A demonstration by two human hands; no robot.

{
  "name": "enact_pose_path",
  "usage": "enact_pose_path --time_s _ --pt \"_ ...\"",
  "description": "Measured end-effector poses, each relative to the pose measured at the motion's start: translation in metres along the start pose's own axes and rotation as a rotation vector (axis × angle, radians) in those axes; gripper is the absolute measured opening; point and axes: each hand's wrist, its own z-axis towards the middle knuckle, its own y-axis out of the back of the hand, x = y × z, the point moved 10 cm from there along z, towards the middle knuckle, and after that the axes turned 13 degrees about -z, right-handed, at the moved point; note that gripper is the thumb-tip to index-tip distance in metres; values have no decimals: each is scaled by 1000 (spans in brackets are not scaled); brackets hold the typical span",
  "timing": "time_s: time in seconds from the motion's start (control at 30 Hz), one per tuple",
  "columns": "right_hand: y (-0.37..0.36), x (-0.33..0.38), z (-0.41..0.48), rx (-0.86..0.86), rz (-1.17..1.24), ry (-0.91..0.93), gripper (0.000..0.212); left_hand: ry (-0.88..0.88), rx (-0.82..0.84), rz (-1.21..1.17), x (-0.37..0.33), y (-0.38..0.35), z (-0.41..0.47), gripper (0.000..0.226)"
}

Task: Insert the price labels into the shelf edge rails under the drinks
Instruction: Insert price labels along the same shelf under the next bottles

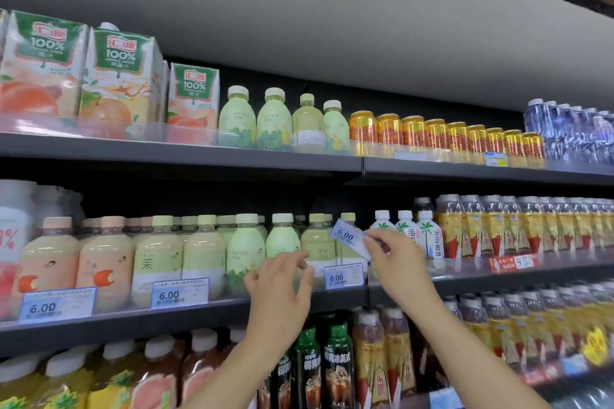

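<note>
At the middle shelf (116, 325), the right hand (395, 256) pinches a tilted price label (347, 237) before the green bottles (247, 252); the left hand (282, 282), fingers loosely curled, holds nothing.

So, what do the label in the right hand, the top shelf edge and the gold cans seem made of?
Label: thin paper or card, matte, printed blue and white; it looks flat and very thin.
Shelf edge: probably painted metal, dark grey, smooth and dull.
Cans: likely metal, glossy, with bright highlights.
</note>
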Motion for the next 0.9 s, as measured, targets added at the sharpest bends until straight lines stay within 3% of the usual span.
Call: enact_pose_path --time_s 0.17,0.37,0.5,0.63,0.9 --pt "5 -39 11 12 113 9 20 -218 45 309 -23 -55 -4 27" --pt "-1 -67 17 83 206 67 18 -261 28 522 -35 -101 4 14" --pt "-5 -84 21 115 236 80 15 -195 -38 502 -31 -103 8 28" --pt "-10 -97 26 134 260 100 16 -128 10 504 -20 -104 17 19" --pt "-22 -97 26 161 347 101 18 -198 37 523 -23 -103 19 16"
